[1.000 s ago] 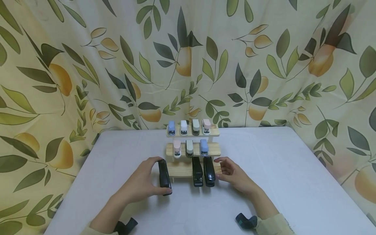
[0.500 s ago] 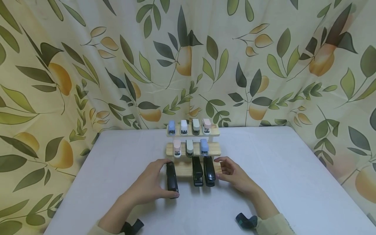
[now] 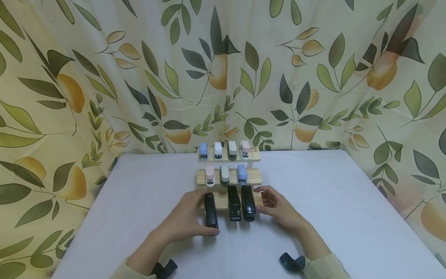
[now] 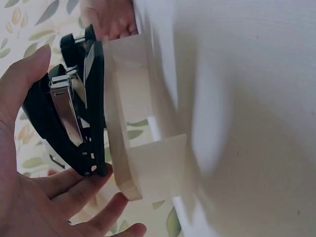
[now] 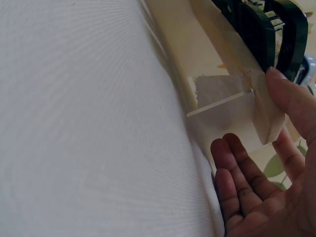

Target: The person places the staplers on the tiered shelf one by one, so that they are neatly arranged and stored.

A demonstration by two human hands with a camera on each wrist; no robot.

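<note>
In the head view my left hand (image 3: 188, 215) holds a black stapler (image 3: 211, 211) lengthwise, thumb at its near end and fingers at its far end. The left wrist view shows this stapler (image 4: 97, 98) right at the wooden shelf board, its top arm raised from its base. Two more black staplers, one in the middle (image 3: 234, 203) and one to the right (image 3: 248, 203), stand on the lowest shelf (image 3: 221, 201). My right hand (image 3: 278, 209) grips the right end of that shelf. In the right wrist view its thumb and index finger lie on opposite sides of the board end (image 5: 269, 121).
Behind, the middle tier (image 3: 200, 177) carries a pink, a grey-green and a blue mini stapler. Several more mini staplers stand on the top tier (image 3: 256, 156). The rack sits on a white-covered table (image 3: 156, 170), with a leaf-patterned curtain (image 3: 244, 108) at the back.
My left hand has moved the black stapler rightward, from beside the rack's left end to over the left part of the lowest shelf. The right hand stays at the shelf's right end.
</note>
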